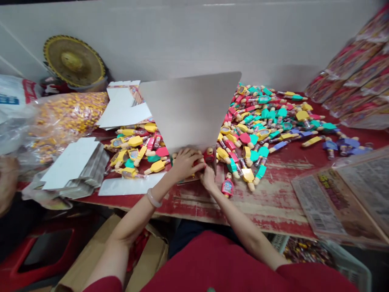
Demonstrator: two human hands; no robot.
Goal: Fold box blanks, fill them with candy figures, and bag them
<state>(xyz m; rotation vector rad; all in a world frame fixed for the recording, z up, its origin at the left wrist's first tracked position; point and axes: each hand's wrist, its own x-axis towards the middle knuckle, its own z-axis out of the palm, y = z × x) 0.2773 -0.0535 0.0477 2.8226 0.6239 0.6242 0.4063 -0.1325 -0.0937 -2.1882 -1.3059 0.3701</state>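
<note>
A small carton with its tall grey-white lid (194, 109) standing up sits at the table's front edge. My left hand (184, 163) lies palm down over the carton's opening, fingers stretched over the small toys in it. At the carton's right front corner, my right hand (208, 177) is curled closed; whatever its fingers hold is hidden. Near the lid's right side spreads a heap of toys (255, 129) in yellow, green, red and purple, each with a beige end. One red toy (227, 185) lies apart, close to my right wrist. More toys (136, 150) lie left of the carton.
Flat white cartons (75, 166) are stacked at left, beside a clear bag of yellow pieces (67, 117). Wrapped packs (358, 73) pile up at back right, and a plastic-wrapped box (343, 198) overhangs the right front edge. Another person's hand (7, 182) shows far left.
</note>
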